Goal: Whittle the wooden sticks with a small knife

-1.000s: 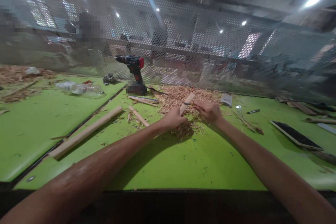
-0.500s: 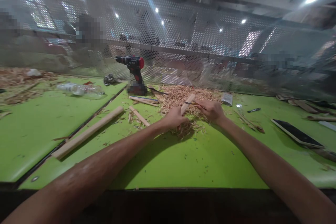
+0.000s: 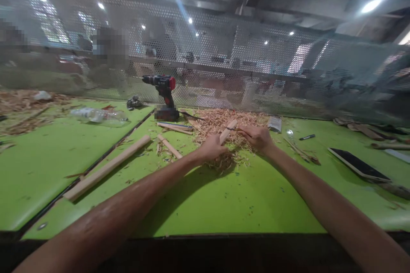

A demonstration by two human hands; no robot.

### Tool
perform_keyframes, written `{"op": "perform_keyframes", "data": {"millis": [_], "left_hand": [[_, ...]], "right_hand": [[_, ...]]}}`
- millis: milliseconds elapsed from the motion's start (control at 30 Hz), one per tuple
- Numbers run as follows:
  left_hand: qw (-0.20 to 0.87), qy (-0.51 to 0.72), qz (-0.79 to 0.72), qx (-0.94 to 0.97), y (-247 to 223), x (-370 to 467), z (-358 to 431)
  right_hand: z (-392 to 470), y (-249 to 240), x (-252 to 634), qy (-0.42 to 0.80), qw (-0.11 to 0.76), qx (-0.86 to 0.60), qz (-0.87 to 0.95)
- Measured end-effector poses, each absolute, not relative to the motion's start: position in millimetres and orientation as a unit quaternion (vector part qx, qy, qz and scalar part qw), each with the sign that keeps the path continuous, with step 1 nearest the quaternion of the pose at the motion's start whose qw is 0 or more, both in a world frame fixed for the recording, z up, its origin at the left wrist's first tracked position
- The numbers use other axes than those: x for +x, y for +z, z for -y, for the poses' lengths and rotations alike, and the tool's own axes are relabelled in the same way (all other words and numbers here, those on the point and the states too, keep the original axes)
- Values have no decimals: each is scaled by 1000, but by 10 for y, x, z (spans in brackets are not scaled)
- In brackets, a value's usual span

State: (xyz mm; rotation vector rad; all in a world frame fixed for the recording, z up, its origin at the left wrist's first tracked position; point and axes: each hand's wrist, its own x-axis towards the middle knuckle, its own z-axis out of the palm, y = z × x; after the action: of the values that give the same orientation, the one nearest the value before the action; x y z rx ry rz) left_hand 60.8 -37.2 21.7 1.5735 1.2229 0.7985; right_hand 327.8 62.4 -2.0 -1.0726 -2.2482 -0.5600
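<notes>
My left hand (image 3: 212,148) is closed around the lower end of a pale wooden stick (image 3: 226,133), which slants up and away to the right. My right hand (image 3: 259,137) grips a small carving knife (image 3: 231,128); its thin dark blade lies across the stick near the upper end. Most of the knife's handle is hidden in the fingers. Below and behind both hands spreads a heap of curled wood shavings (image 3: 209,116).
A cordless drill (image 3: 165,89) stands behind, left of the shavings. On the green table (image 3: 205,209) lie a long wooden rod (image 3: 109,168), a shorter stick (image 3: 169,146), a plastic bottle (image 3: 99,115), a marker (image 3: 307,137) and a phone (image 3: 358,163). A perforated screen (image 3: 211,68) rises at the back.
The whole view has shifted slightly, so the table sits a little lower. Both hands keep their grips, and the blade still lies across the stick near its upper end.
</notes>
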Motion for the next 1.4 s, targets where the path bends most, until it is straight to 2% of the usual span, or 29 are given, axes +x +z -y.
{"op": "perform_keyframes", "data": {"millis": [100,233,400,500,600,733,1033,1400], "left_hand": [[483,315,-482,659,236,629,465],[524,327,-415,668,210,643,527],[496,359,-457,645,109,589,367],[490,369,-459,643,97,578,329],[487,368,-463,642,100,589,346],[471,379,-467,645,73,598,354],[452,393,-467,651,51,639,343],[464,356,-483,651,132,627,373]], "right_hand": [[-703,10,3519,-202,297,-492,793],[-818,121,3911,-225,372,-572,696],[-831,226,3771,-204,423,-520,714],[-677,251,3456,-174,407,-456,772],[-480,219,3178,-143,356,-403,831],[-363,132,3002,-144,328,-359,862],[-479,144,3158,-199,309,-364,856],[-613,15,3274,-197,295,-391,849]]}}
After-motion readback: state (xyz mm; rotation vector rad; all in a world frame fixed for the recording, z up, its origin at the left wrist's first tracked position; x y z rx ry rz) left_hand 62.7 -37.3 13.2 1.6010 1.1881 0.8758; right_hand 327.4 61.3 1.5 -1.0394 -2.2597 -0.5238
